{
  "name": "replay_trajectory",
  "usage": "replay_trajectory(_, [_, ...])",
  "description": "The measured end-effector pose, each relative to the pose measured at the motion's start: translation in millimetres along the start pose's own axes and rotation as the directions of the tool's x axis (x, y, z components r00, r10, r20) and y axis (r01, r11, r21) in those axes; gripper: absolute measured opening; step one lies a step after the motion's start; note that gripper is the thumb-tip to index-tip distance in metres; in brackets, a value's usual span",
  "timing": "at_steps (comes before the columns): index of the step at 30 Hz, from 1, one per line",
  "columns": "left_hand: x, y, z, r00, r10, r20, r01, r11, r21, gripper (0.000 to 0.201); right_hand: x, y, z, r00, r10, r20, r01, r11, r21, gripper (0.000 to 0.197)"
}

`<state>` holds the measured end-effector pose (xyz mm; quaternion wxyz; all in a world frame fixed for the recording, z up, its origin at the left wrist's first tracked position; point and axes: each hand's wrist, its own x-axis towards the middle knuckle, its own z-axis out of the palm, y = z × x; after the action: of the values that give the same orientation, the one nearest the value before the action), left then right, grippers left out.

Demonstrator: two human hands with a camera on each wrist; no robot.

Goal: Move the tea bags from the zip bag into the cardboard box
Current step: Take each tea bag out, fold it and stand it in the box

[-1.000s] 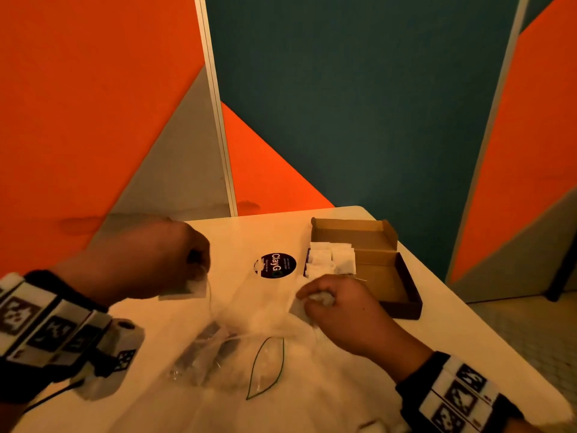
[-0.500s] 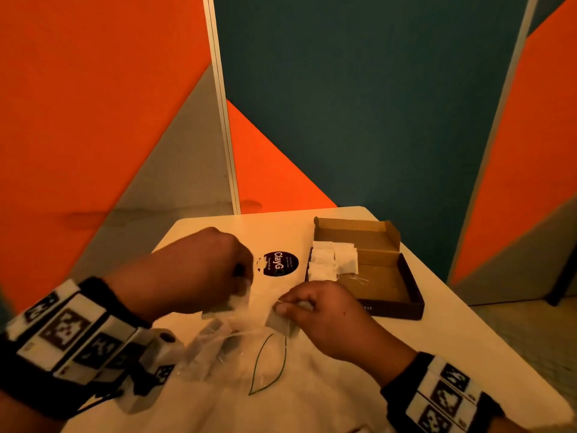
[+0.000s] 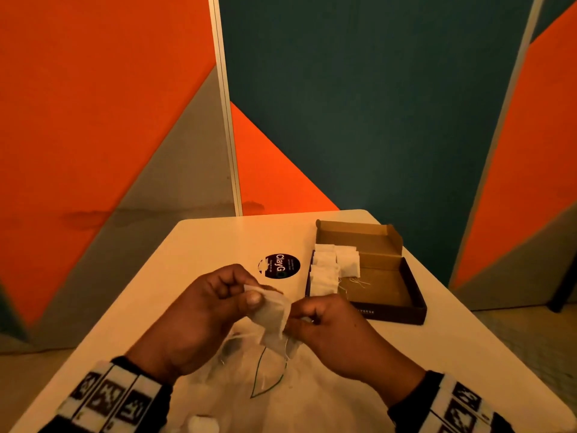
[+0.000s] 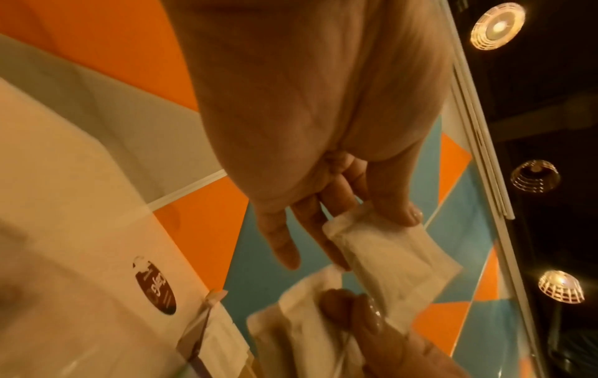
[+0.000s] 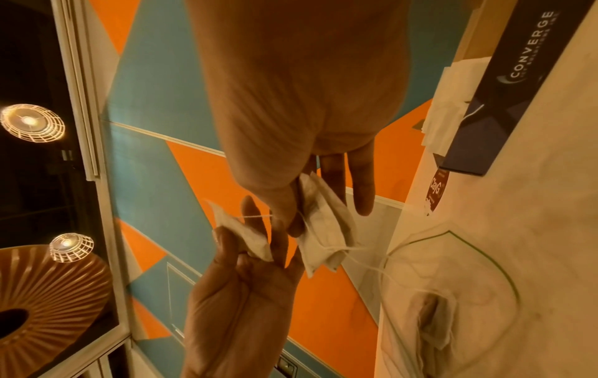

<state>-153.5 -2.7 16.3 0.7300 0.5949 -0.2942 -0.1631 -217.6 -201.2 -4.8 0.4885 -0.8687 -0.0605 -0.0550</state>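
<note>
Above the zip bag, my left hand (image 3: 249,292) pinches one white tea bag (image 3: 270,303) between thumb and fingers. My right hand (image 3: 296,317) sits just to its right and pinches a small bunch of tea bags (image 5: 323,230); their strings trail down toward the bag. A thin string runs between the two hands' tea bags. The clear zip bag (image 3: 265,376), marked with a green outline, lies flat on the table and has a tea bag (image 5: 430,317) inside. The open cardboard box (image 3: 387,295) stands at the right, with several tea bags (image 3: 331,267) stacked along its left side.
A round black sticker (image 3: 279,266) is on the white table (image 3: 199,245) beside the box. Orange, grey and teal wall panels stand close behind the table. The table's right edge runs just past the box, with floor beyond.
Both hands have lifted off the zip bag and come together above it. The left moved right with its tea bag, and the right drew tea bags up out of the bag.
</note>
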Motion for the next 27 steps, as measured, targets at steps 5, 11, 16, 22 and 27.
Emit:
replay_trajectory(5, [-6.6, -3.5, 9.0, 0.988, -0.003, -0.156, 0.002, 1.0, -0.007, 0.028, -1.5, 5.9, -4.4, 1.0, -0.01, -0.018, 0.009, 1.0, -0.024, 0.026])
replay_trajectory(11, [-9.3, -19.2, 34.7, 0.935, -0.021, -0.354, 0.098, 0.975, 0.2, 0.006, 2.3, 7.6, -1.0, 0.995, -0.031, -0.099, 0.033, 0.999, 0.015, 0.037])
replay_trajectory(16, [-7.2, -29.2, 42.5, 0.895, 0.017, -0.445, 0.099, 0.967, 0.236, 0.01, 1.6, 4.7, 3.2, 0.99, -0.035, -0.136, 0.05, 0.993, 0.11, 0.033])
replay_trajectory(22, [-7.6, -31.8, 44.8, 0.877, 0.062, -0.477, 0.067, 0.966, 0.249, 0.008, 1.0, 0.8, 3.5, 0.996, -0.024, -0.084, 0.039, 0.983, 0.179, 0.032])
replay_trajectory(27, [-8.0, -34.7, 42.9, 0.87, 0.095, -0.484, 0.048, 0.96, 0.275, 0.012, 1.7, -0.2, 4.6, 0.999, -0.018, -0.04, 0.025, 0.983, 0.182, 0.043])
